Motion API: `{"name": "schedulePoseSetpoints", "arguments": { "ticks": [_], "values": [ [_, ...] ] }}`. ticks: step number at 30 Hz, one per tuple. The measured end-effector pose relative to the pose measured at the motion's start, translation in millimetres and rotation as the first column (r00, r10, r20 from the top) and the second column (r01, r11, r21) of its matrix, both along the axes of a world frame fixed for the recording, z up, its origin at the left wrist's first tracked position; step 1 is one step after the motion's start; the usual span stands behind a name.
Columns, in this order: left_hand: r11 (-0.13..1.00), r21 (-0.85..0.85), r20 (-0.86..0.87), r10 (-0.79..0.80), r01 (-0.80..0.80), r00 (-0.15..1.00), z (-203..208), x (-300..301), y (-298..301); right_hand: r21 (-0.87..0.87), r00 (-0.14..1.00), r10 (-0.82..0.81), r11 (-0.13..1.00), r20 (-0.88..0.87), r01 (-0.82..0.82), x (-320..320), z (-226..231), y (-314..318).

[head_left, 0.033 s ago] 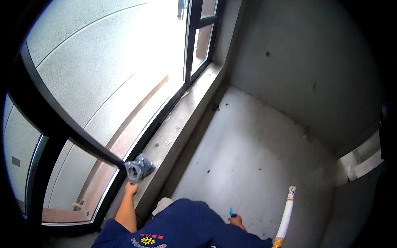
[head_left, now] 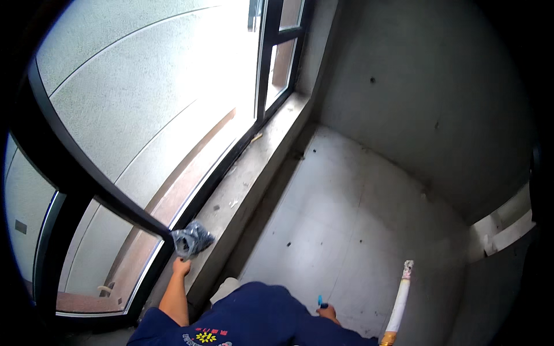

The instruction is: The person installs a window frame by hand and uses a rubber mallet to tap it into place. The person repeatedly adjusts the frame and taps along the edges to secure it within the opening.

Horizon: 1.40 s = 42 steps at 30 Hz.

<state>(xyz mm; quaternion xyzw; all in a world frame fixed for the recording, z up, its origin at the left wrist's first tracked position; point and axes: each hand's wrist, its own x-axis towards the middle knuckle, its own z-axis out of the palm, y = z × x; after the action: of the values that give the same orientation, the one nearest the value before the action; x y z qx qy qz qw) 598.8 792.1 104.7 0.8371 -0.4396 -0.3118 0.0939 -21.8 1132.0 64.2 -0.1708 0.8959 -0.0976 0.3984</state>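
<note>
My left hand (head_left: 182,266) is closed on the near edge of a grey translucent plastic bag (head_left: 193,237). The crumpled bag rests on the concrete window sill (head_left: 231,202), its mouth partly open toward me; dark contents show inside, too small to name. Low on the right, my right hand (head_left: 327,312) is wrapped round a small tool with a blue tip and dark body (head_left: 321,301). Its exact kind cannot be made out, and part of it is hidden by the fingers.
A dark-framed window (head_left: 81,161) runs along the left, with an opened sash angled over the sill. A bare grey wall (head_left: 415,86) stands at the far right, above a pale floor (head_left: 323,213) with small dark bits. A cigarette (head_left: 398,305) with ash juts up close in front.
The view has shifted very slightly. Both hands keep their hold, and the bag stays on the sill.
</note>
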Motion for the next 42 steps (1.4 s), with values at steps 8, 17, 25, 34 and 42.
{"name": "schedulePoseSetpoints", "arguments": {
  "ticks": [8,17,25,34,42],
  "values": [
    [0.988,-0.138,0.01,0.067,-0.065,0.998,8.6,-54.3,-77.0,0.104,0.993,0.095,0.989,0.076,-0.102,-8.6,23.2,-73.0],
    [0.929,0.145,-0.035,0.348,-0.339,0.937,-107.8,-24.5,-160.1,-0.028,0.963,0.268,0.963,0.017,-0.267,-54.6,75.7,-209.2],
    [0.806,0.213,0.036,0.558,-0.552,0.829,-120.6,-20.2,-135.9,-0.022,0.944,0.241,0.967,-0.223,-0.252,-75.5,109.1,-288.3],
    [0.75,0.073,0.053,0.655,-0.657,0.754,-116.4,-46.8,-140.9,-0.001,0.707,0.663,0.729,-0.248,-0.684,-130.3,120.1,-423.7],
    [0.551,-0.033,-0.013,0.834,-0.834,0.551,-113.3,-54.7,-127.9,0.025,0.624,0.689,0.678,-0.369,-0.734,-151.0,111.9,-517.3]
  ]
}}
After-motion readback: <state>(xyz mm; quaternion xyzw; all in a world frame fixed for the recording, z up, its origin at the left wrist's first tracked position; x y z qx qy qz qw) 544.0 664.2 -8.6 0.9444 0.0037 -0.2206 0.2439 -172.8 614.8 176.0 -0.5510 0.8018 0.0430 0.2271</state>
